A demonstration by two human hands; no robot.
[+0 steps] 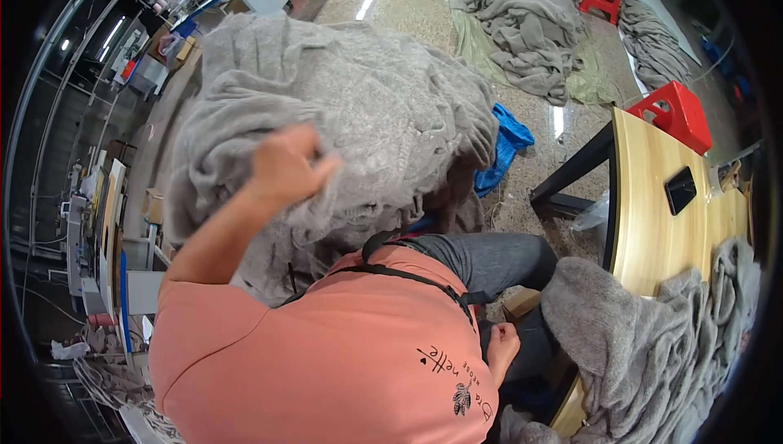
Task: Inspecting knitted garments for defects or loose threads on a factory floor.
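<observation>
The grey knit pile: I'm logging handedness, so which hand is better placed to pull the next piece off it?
Probably the left hand: it is raised and already resting on the grey knit pile. The right hand sits low by the lap, apart from the pile.

The person wears a salmon-pink short-sleeved shirt that fills the lower middle of the frame, its sleeve ending above the elbow at the lower left. Small dark lettering and a little dark leaf-like emblem sit on the fabric near the lower centre. A thin black strap with a buckle runs diagonally across the shirt from the centre toward the right. Dark grey trousers cover the legs just right of centre. Both forearms are bare, with no watch, glove or ring visible.
</observation>
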